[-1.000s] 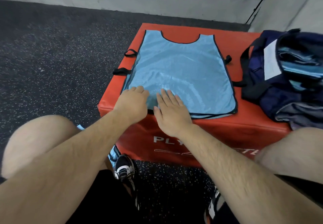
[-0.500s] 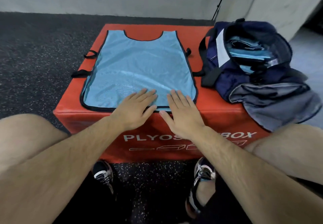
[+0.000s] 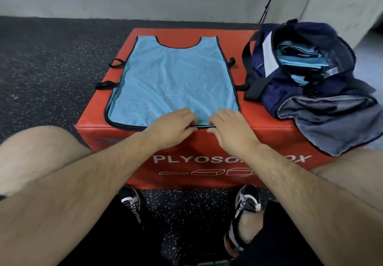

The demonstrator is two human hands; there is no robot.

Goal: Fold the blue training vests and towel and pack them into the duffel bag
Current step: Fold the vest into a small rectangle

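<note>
Both hands' fingers (image 3: 189,118) now curl, pinching the vest (image 3: 172,79) hem.

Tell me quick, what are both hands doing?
Left hand: fingers pinch the blue vest at its bottom hem.
Right hand: pinches the same hem.

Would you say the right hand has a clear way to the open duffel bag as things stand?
Probably yes: the right hand pinches the near hem of the vest, and the duffel bag sits open to its right on the same red box, with nothing between them.
</note>
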